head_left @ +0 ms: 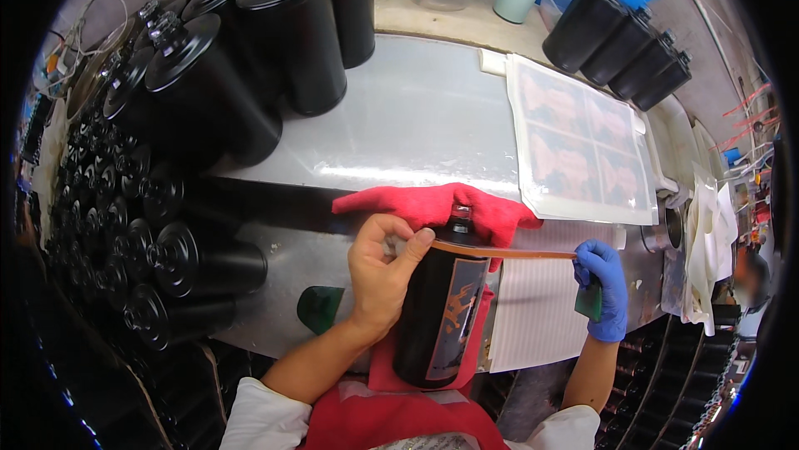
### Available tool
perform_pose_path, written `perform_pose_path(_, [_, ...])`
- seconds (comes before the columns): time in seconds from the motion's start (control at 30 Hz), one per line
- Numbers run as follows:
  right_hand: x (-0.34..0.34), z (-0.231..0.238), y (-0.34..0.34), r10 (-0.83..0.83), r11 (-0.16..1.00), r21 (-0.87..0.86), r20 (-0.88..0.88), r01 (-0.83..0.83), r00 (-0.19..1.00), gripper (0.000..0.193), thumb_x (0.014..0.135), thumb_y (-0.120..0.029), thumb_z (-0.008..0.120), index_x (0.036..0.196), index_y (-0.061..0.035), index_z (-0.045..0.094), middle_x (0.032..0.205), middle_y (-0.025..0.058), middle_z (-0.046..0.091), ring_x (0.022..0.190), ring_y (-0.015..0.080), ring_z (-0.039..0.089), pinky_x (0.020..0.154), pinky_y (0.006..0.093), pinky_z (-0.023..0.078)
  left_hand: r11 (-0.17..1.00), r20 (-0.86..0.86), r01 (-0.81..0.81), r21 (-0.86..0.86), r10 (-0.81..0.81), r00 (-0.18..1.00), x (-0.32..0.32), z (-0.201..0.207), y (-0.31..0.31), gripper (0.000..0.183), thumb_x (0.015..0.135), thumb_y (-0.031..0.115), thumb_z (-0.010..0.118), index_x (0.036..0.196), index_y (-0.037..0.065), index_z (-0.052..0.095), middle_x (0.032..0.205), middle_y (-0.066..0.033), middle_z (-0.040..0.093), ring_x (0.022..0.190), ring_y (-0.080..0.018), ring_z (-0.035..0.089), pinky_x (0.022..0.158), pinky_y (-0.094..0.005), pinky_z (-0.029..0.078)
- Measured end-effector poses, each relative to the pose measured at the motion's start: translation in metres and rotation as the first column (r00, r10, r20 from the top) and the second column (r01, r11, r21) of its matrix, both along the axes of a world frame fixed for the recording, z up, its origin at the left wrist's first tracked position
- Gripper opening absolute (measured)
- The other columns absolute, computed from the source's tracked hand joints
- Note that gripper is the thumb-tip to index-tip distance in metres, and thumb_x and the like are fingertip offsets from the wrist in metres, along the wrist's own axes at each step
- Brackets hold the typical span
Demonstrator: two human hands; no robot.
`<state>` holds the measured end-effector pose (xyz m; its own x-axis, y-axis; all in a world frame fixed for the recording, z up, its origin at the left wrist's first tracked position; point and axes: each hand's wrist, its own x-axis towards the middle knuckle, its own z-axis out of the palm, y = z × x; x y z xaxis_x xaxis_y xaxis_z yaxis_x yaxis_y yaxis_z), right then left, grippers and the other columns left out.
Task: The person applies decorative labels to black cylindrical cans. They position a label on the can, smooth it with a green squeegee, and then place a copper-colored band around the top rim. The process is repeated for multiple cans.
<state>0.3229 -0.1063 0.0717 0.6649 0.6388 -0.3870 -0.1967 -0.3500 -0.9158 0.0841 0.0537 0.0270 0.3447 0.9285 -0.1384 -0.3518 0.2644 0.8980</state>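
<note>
A black bottle (pixel 431 317) with a dark label showing orange figures lies on red cloth (pixel 399 203), its neck away from me. Across its shoulder runs a narrow orange-brown strip (pixel 499 253), stretched between my hands. My bare left hand (pixel 384 271) pinches the strip's left end between thumb and finger, beside the bottle. In a blue glove, my right hand (pixel 603 288) grips the other end. A green flat scraper-like piece (pixel 588 300) is tucked in that same hand. Left of the bottle lies another dark green flat piece (pixel 320 309) on the metal table.
Large black bottles (pixel 287 34) stand at the back left, with several more lying stacked (pixel 208 259) below them. A printed sheet (pixel 578 134) in pink and grey lies at the back right. Striped paper (pixel 541 309) is right of the bottle. Flat black bottles (pixel 587 26) line the far shelf.
</note>
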Motion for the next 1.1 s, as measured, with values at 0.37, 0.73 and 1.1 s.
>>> perform_pose_path(0.37, [0.007, -0.012, 0.0, 0.054, 0.996, -0.065, -0.007, -0.055, 0.999, 0.015, 0.075, -0.017, 0.064, 0.074, -0.003, 0.061, 0.063, 0.0001, 0.053, 0.048, 0.0042, 0.042, 0.044, 0.0184, 0.03, 0.451, -0.379, 0.322, 0.832, 0.038, 0.925, -0.041, 0.029, -0.048, 0.054, 0.068, 0.038, 0.078, 0.106, 0.005, 0.058, 0.105, -0.0152, 0.054, 0.089, -0.0307, 0.053, 0.085, -0.0438, 0.04])
perform_pose_path(0.73, [-0.016, -0.011, 0.017, 0.184, 0.98, -0.08, -0.004, -0.184, 0.983, 0.016, 0.075, -0.019, 0.069, 0.073, -0.0035, 0.064, 0.064, -0.0009, 0.056, 0.055, 0.0029, 0.045, 0.047, 0.0189, 0.033, 0.375, -0.611, 0.664, 0.646, -0.268, 0.745, -0.081, -0.023, -0.063, 0.112, 0.064, 0.048, 0.078, 0.144, 0.006, 0.011, 0.14, -0.0399, 0.007, 0.129, -0.0531, 0.02, 0.101, -0.055, 0.028])
perform_pose_path(1.1, [-0.033, 0.009, 0.026, 0.163, 0.986, -0.043, 0.003, -0.163, 0.987, 0.014, 0.075, -0.017, 0.068, 0.075, -0.0044, 0.063, 0.064, -0.0014, 0.056, 0.055, 0.0031, 0.045, 0.048, 0.0179, 0.033, 0.221, -0.715, 0.692, 0.688, 0.037, 0.699, -0.081, 0.012, -0.064, 0.076, 0.071, 0.058, 0.066, 0.126, 0.009, 0.053, 0.13, -0.0177, 0.047, 0.128, -0.0365, 0.033, 0.105, -0.0612, 0.012])
